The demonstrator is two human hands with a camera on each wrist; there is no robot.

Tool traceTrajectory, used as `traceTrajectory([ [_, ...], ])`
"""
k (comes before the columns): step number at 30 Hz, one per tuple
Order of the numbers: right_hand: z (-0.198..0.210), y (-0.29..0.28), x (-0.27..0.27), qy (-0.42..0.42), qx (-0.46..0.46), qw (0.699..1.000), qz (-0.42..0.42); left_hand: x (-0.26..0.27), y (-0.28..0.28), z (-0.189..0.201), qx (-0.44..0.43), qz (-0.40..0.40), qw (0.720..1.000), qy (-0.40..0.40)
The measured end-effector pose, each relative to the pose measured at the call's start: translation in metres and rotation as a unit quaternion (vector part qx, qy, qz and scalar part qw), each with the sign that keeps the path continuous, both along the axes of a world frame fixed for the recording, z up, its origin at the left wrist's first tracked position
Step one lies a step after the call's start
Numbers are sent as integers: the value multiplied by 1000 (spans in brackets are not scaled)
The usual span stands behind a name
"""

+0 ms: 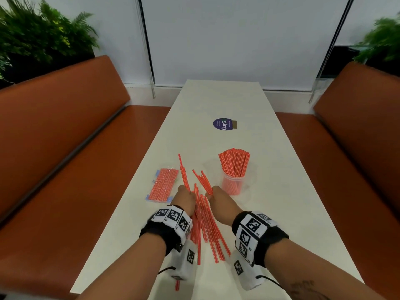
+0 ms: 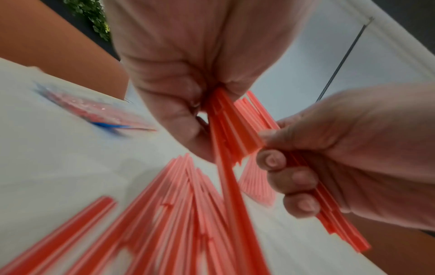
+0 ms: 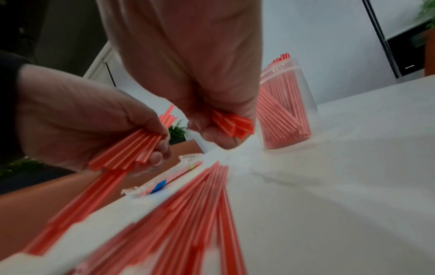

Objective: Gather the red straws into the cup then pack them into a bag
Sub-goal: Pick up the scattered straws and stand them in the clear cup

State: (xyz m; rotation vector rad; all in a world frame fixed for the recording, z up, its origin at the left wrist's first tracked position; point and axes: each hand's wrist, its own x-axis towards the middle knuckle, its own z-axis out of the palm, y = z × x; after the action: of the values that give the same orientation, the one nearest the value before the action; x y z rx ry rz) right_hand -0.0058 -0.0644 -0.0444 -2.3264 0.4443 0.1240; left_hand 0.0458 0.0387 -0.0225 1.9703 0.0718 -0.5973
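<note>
Small bunches of straws (image 1: 203, 221) are gripped by the left hand (image 1: 184, 199) and right hand (image 1: 219, 199); ends should be evened before being dropped into the cup (image 1: 232, 184) just beyond the right hand.

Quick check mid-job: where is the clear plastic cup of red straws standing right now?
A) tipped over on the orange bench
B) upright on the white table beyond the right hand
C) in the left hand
B: the clear plastic cup of red straws stands upright on the white table, just beyond the right hand.

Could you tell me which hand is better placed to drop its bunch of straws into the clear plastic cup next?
Probably the right hand: it grips a bunch of red straws just beside the clear plastic cup, while the left hand sits farther away.
</note>
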Motion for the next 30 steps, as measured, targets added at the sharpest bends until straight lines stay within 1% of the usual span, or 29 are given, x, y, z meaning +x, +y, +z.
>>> traceTrajectory([
  [1, 7, -2, -1, -15, 10, 1000, 6, 1, -4, -1, 9, -27, 999, -33],
  [2, 13, -5, 0, -33, 23, 999, 8, 5, -8, 0, 3, -39, 998, -47],
  [5, 43, -11, 1, -96, 83, 992, -8, 4, -18, 6, -102, -49, 993, -15],
  [7, 65, -18, 6, -140, 95, 985, -25, 3, -25, 8, -126, -55, 990, -27],
  [8, 73, -23, 10, -169, 81, 982, -36, 2, -28, 9, -135, -62, 988, -30],
  [11, 90, -45, 22, -250, -67, 962, -88, 3, -37, 13, -153, -69, 984, -53],
  [12, 92, -54, 26, -264, -79, 956, -106, 3, -39, 16, -150, -72, 984, -57],
  [13, 92, -63, 30, -269, -63, 954, -113, 4, -40, 16, -160, -74, 982, -61],
  [14, 89, -70, 33, -270, -48, 955, -112, 2, -41, 20, -170, -79, 981, -55],
  [17, 75, -84, 36, -251, -60, 958, -127, 4, -46, 19, -180, -75, 978, -68],
  [19, 61, -88, 34, -217, -76, 962, -144, 5, -47, 18, -174, -75, 979, -78],
  [22, 43, -87, 29, -143, -90, 975, -145, 5, -49, 14, -171, -75, 980, -71],
  [25, 40, -82, 22, -129, -80, 971, -185, 3, -50, 12, -174, -80, 979, -66],
  [27, 48, -77, 15, -149, -115, 959, -213, 1, -49, 11, -171, -97, 978, -68],
  [28, 55, -74, 12, -190, -159, 945, -213, 0, -49, 11, -168, -112, 977, -70],
  [30, 76, -66, 9, -308, -239, 904, -173, -3, -49, 11, -164, -152, 972, -69],
])
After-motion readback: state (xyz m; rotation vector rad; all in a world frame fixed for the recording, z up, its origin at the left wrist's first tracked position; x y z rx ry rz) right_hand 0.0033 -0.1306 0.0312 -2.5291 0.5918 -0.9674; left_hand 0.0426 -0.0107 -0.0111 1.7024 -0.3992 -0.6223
